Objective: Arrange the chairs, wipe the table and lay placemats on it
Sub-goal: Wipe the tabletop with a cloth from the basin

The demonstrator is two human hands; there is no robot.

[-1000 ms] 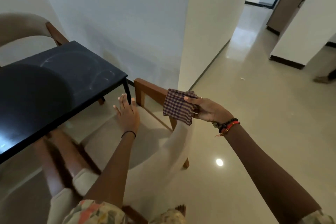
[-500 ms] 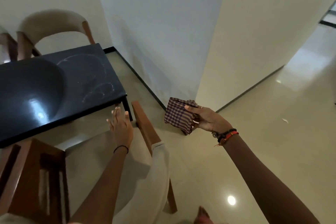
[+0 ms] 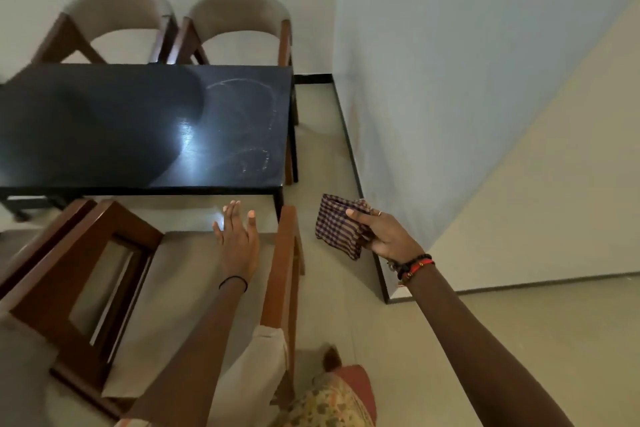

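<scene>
- Here, the checked cloth (image 3: 337, 225), folded into a small pad of purple and cream squares, sits pinched in the right hand (image 3: 384, 236), thumb on top and fingers curled beneath it.
- It hangs in the air off the right end of the table (image 3: 145, 128), above the floor and beside the near chair's wooden arm (image 3: 282, 274).
- The left hand (image 3: 237, 239) is spread flat with fingers straight, holding nothing, over the seat of the near chair (image 3: 204, 291), just short of the table's front edge.
- The black tabletop shows pale curved smears toward its right end and a bright glare near the middle.
- A second near chair (image 3: 69, 274) stands just left of the first, its wooden frame blurred.
- Two far chairs (image 3: 235, 17) with padded curved backs stand side by side against the wall behind the table.
- A thin black band circles the left wrist; black and red beaded bracelets (image 3: 414, 265) ring the right.
</scene>
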